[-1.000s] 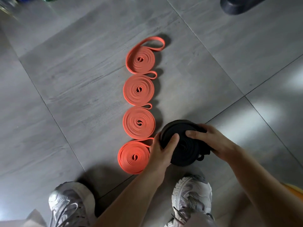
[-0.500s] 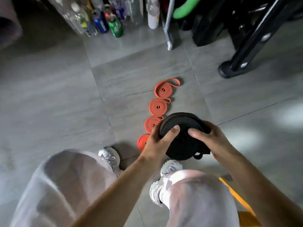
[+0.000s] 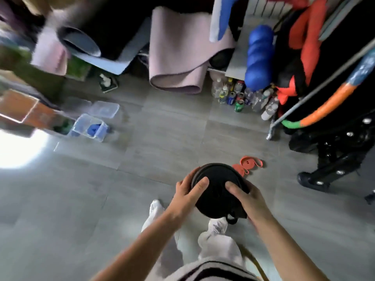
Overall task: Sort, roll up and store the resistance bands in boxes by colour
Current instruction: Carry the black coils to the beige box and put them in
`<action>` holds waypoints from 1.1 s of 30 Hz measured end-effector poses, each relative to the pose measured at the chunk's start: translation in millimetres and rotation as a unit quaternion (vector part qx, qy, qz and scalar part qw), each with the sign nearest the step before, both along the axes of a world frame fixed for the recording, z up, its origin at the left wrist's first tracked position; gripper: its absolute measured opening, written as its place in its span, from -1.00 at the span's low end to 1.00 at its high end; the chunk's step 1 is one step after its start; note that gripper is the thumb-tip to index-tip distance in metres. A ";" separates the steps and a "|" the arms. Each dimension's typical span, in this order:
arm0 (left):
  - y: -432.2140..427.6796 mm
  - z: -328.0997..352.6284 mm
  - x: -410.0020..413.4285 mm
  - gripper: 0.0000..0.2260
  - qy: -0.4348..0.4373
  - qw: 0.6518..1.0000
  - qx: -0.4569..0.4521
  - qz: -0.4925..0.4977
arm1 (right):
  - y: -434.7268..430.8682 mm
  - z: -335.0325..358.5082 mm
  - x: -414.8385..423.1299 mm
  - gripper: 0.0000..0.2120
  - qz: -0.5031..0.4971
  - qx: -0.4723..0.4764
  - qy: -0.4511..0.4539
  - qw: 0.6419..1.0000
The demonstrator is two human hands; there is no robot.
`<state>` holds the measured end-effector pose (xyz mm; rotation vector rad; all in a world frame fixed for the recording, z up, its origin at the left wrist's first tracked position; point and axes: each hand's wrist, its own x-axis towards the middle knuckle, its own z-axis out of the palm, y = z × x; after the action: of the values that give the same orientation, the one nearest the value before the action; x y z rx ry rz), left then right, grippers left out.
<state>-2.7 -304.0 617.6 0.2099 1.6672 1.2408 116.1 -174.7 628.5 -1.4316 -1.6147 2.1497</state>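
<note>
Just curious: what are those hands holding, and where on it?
The left hand and right hand grip the rolled black resistance band by opposite sides, thumbs on top.

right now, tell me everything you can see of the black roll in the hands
The black roll is a flat, matte, rubbery-looking coil, tightly wound, with layered edges at its far rim and a small loose loop at its near edge. The left hand and right hand grip its sides, thumbs on top, above the floor.

Matt black band roll (image 3: pixel 217 191), clear plastic box (image 3: pixel 90 128)
</note>
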 end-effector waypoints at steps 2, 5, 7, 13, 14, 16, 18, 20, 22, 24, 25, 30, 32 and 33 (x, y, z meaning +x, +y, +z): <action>-32.1 15.5 -17.8 -0.40 0.005 0.998 -0.008 0.059 | -26.8 5.6 -28.4 -0.72 0.037 0.006 0.002 0.999; -90.3 36.4 -51.7 -0.59 0.019 0.990 0.001 0.139 | -76.4 8.9 -80.6 -0.40 0.092 0.010 0.000 0.996; -137.4 46.8 -77.6 -0.58 0.022 0.984 0.005 0.178 | -116.5 12.6 -120.5 -0.45 0.120 0.004 0.005 0.993; -295.5 65.8 -174.7 -0.49 0.045 0.967 -0.009 0.249 | -266.4 13.8 -243.5 -0.47 0.211 0.001 0.041 0.977; -319.3 68.8 -190.8 -0.57 0.051 0.965 -0.009 0.258 | -290.1 16.0 -263.3 -0.46 0.223 0.006 0.046 0.974; -362.3 76.3 -220.7 -0.78 0.047 0.959 -0.009 0.279 | -333.9 22.9 -299.7 -0.46 0.235 0.003 0.047 0.971; -398.6 82.2 -246.6 -0.83 0.036 0.952 -0.017 0.302 | -368.9 30.8 -331.9 -0.51 0.246 -0.009 0.045 0.968; -428.1 86.5 -273.2 -0.79 0.023 0.948 -0.019 0.317 | -397.4 36.9 -363.3 -0.60 0.264 -0.016 0.040 0.963; -454.2 85.8 -302.7 -0.74 0.008 0.943 -0.012 0.331 | -421.8 38.3 -397.9 -0.65 0.282 -0.018 0.038 0.959; -477.7 80.3 -337.6 -0.66 0.001 0.940 -0.014 0.340 | -444.2 34.9 -435.6 -0.70 0.291 -0.021 0.038 0.956; -488.7 77.7 -356.7 -0.64 -0.003 0.939 -0.017 0.342 | -454.9 31.8 -455.5 -0.71 0.294 -0.022 0.040 0.955; -537.5 74.4 -462.0 -0.80 0.009 0.938 -0.004 0.346 | -503.5 20.0 -566.8 -0.74 0.311 -0.037 0.039 0.949; -559.5 77.2 -512.5 -0.82 0.017 0.933 0.000 0.359 | -525.8 16.6 -621.3 -0.70 0.318 -0.051 0.052 0.945; -570.5 80.0 -537.7 -0.83 0.015 0.930 -0.004 0.366 | -537.3 17.8 -649.1 -0.67 0.330 -0.054 0.052 0.941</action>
<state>-540.4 -874.5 697.6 -0.4483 1.8434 1.7723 -533.0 -712.0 646.4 -0.8331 -2.1905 2.6186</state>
